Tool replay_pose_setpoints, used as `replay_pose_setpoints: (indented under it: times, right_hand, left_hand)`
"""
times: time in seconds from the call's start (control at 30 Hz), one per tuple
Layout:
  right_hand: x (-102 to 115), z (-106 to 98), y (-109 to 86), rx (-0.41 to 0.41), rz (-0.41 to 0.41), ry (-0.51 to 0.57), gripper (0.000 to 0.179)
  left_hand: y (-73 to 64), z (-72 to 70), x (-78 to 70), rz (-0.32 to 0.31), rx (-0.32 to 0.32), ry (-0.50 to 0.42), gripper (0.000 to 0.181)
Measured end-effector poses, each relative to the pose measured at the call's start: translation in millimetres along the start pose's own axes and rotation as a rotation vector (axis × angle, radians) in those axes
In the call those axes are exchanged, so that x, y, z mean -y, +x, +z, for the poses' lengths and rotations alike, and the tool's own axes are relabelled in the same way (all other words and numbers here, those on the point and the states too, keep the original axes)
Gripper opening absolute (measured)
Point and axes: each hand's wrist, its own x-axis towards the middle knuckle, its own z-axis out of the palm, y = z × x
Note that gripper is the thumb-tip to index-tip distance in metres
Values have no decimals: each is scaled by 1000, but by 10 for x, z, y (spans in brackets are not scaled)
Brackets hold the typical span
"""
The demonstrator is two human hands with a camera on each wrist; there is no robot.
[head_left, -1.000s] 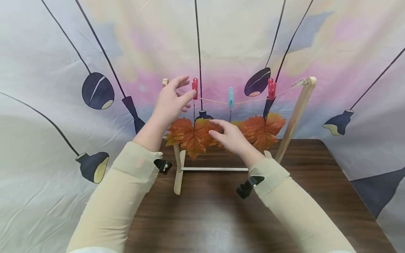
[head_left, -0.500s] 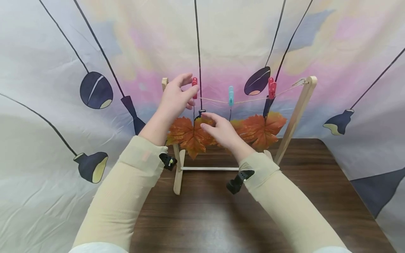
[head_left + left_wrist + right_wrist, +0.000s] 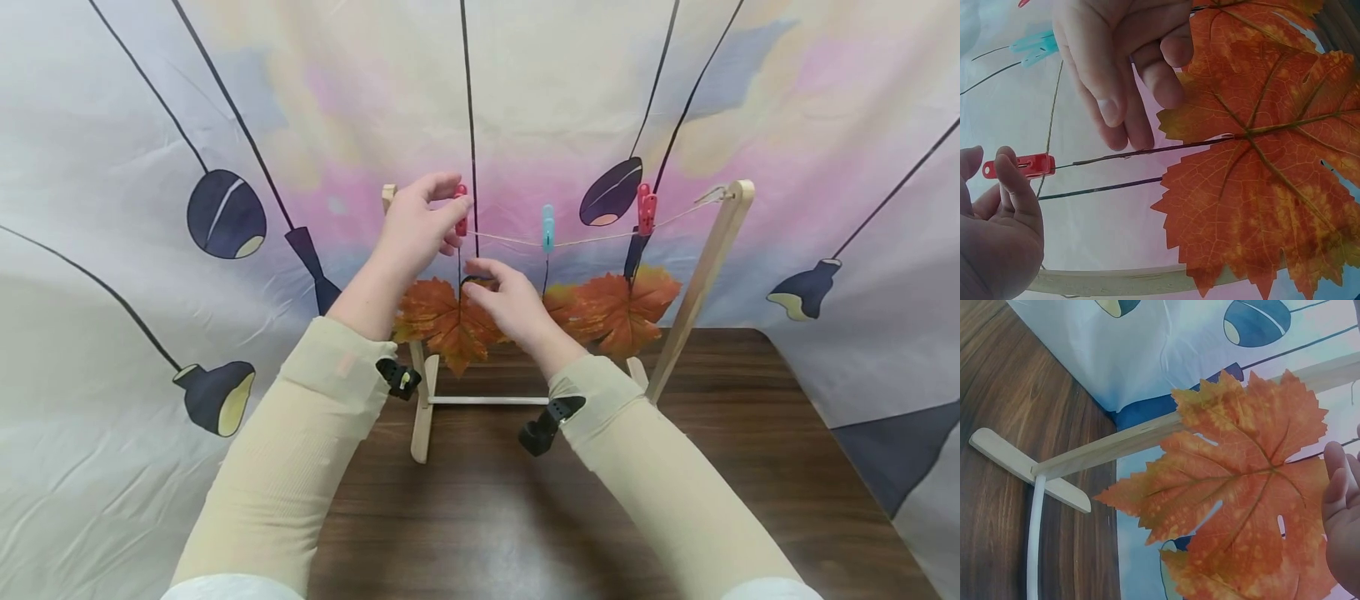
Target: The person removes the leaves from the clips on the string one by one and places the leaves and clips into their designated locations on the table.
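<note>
Cloth (image 3: pixel 547 108) printed with dark hanging lamps rises behind a brown bench (image 3: pixel 480 517), where a pale wooden stand (image 3: pixel 701 287) carries a sagging cord (image 3: pixel 600 240). The left hand (image 3: pixel 412 229) is at the left red peg (image 3: pixel 1040 165) on that cord, fingers parted around it; whether they touch it, I cannot tell. Beneath this peg an orange leaf (image 3: pixel 450 325) hangs by its stem (image 3: pixel 1179 147). Next, the right hand (image 3: pixel 517 308) is near the stem, fingers loosely bent, thumb apart. Farther right, a light-blue peg (image 3: pixel 548 229) and the right red peg (image 3: pixel 646 210) sit on the cord, another leaf (image 3: pixel 630 312) below the latter.
</note>
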Motion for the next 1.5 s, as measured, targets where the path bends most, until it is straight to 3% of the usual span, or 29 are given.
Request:
replay_pose_setpoints:
  times: [0.47, 0.8, 1.27, 1.5]
  right_hand:
    - [-11, 74, 4, 4, 50, 26, 34]
    - [28, 150, 27, -23, 43, -19, 28]
    - [-8, 110, 20, -67, 52, -51, 12]
    - [-53, 79, 14, -73, 48, -66, 12]
  left_hand:
    - [-61, -77, 22, -20, 12, 28, 44]
    - [-63, -90, 41, -8, 8, 61, 39]
    - [-36, -2, -5, 11, 8, 103, 34]
    - [12, 28, -35, 27, -64, 86, 31]
